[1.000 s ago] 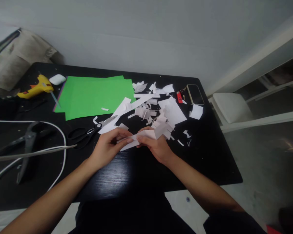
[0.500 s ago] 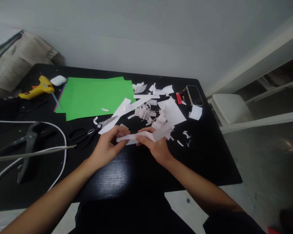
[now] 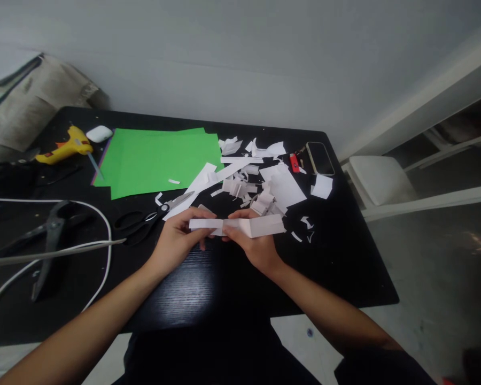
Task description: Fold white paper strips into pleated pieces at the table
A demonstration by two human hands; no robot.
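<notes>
Both hands pinch a white paper strip [image 3: 260, 225] just above the near middle of the black desk [image 3: 336, 267]. The left hand [image 3: 176, 240] has thumb and fingers pressed together on the strip's left end, and the right hand [image 3: 256, 243] pinches it at the middle, so the wider right end juts free. The crease would likely come out best with the strip held taut and level and its edges lined up before the fingers press down. Clear of the grip, scissors [image 3: 144, 219] lie just left and a litter of scraps [image 3: 256, 182] spreads beyond. Green paper [image 3: 160, 160] lies at the far left. Half a second earlier the strip's right end slanted up toward the scraps. Now it runs flat and reaches farther right, while both hands keep their place.
</notes>
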